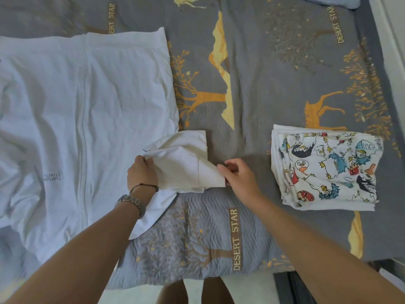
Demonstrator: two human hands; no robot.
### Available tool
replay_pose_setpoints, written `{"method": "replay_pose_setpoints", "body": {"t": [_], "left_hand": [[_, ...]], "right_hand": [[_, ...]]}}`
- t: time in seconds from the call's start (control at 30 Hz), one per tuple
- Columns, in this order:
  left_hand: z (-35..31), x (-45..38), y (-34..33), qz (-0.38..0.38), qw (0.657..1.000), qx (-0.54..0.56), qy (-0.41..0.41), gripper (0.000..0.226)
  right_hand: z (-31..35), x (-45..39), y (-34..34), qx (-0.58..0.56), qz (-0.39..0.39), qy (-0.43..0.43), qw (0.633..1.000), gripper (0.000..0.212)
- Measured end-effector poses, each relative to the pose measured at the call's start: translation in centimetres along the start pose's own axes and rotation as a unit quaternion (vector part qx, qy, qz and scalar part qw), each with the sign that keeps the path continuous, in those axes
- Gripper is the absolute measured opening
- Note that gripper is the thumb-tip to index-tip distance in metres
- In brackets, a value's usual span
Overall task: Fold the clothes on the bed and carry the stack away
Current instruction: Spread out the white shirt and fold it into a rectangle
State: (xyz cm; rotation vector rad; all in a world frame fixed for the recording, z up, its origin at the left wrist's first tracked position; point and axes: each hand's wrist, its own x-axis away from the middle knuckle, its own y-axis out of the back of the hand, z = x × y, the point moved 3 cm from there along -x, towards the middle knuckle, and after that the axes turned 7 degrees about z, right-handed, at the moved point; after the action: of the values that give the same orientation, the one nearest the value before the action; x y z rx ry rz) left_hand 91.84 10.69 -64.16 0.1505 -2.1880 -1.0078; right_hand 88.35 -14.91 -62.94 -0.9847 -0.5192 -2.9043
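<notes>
Head view looks down on a grey bed cover (263,88) printed with orange trees and animals, where a big white T-shirt (76,119) lies spread flat across the nine o'clock side. Over at three o'clock sits a folded stack (326,170) topped by a cartoon-print piece, well apart from the shirt, and near the middle a small white garment (186,163) is lifted off the cover, the left hand (142,172) gripping its left edge and the right hand (238,174) pinching its right corner
</notes>
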Motion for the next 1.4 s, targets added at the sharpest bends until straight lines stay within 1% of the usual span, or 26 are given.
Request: {"method": "replay_pose_setpoints", "body": {"t": [0.07,0.13,0.2,0.3,0.37,0.43,0.47,0.57,0.63,0.7,0.87,0.93,0.97,1.03,1.13,1.17,1.33,1.4], "left_hand": [[0.7,-0.3,0.4,-0.001,1.0,-0.003,0.011,0.028],[1.1,-0.4,0.7,0.003,1.0,-0.004,0.011,0.027],[1.3,-0.4,1.0,0.009,1.0,0.001,0.003,0.025],[1.4,-0.4,1.3,0.025,0.999,0.023,0.001,0.024],[1.3,-0.4,1.6,0.033,0.999,0.026,0.001,0.024],[1.3,-0.3,1.9,0.038,0.999,0.028,0.0,0.023],[1.2,-0.3,2.0,0.04,0.999,0.027,-0.002,0.023],[0.8,0.0,2.1,0.051,0.998,0.017,-0.014,0.022],[0.5,0.2,2.0,0.057,0.998,0.011,-0.022,0.022],[0.2,0.3,1.8,0.06,0.998,0.003,-0.028,0.023],[0.1,0.7,1.4,0.062,0.998,-0.016,-0.03,0.025],[0.1,0.8,1.3,0.05,0.998,-0.017,-0.037,0.026],[-0.1,1.1,1.2,0.043,0.998,-0.02,-0.051,0.025],[-1.2,1.9,0.7,0.042,0.994,-0.008,-0.097,0.023],[-4.5,4.3,-1.0,0.075,0.981,0.053,-0.173,0.015],[-5.8,5.1,-1.8,0.082,0.977,0.057,-0.191,0.015],[-12.1,8.4,-5.6,0.1,0.966,0.02,-0.239,0.024],[-14.2,9.6,-6.8,0.113,0.958,0.025,-0.261,0.022]], "right_hand": [[0.4,0.0,-0.9,0.002,0.019,-0.008,1.0,0.039],[0.7,-0.2,-1.7,0.014,0.02,-0.029,0.999,0.044],[0.8,-0.3,-2.3,0.007,0.012,-0.077,0.997,0.048],[1.1,-0.1,-3.1,-0.083,0.018,-0.185,0.979,0.055],[1.3,0.1,-3.3,-0.085,0.018,-0.203,0.975,0.054],[1.5,0.2,-3.1,-0.071,-0.008,-0.17,0.983,0.043],[1.7,0.2,-3.0,-0.084,-0.023,-0.148,0.985,0.038],[2.6,0.3,-2.2,-0.152,-0.054,-0.096,0.982,0.035],[3.0,0.3,-1.7,-0.202,-0.064,-0.089,0.973,0.034],[3.4,0.2,-1.4,-0.233,-0.049,-0.088,0.967,0.031],[4.0,0.2,-1.3,-0.235,0.041,-0.061,0.969,0.028],[3.8,0.5,-0.6,-0.208,0.05,-0.05,0.976,0.029],[3.6,0.8,0.1,-0.177,0.036,-0.04,0.983,0.031],[3.5,1.6,2.3,-0.126,-0.016,-0.008,0.992,0.034],[3.7,3.5,6.8,-0.085,-0.092,0.044,0.991,0.026],[3.7,4.1,8.5,-0.074,-0.111,0.054,0.99,0.026],[2.4,6.7,15.8,-0.017,-0.186,0.088,0.978,0.03],[1.6,7.3,18.7,0.002,-0.207,0.094,0.974,0.031]]}}
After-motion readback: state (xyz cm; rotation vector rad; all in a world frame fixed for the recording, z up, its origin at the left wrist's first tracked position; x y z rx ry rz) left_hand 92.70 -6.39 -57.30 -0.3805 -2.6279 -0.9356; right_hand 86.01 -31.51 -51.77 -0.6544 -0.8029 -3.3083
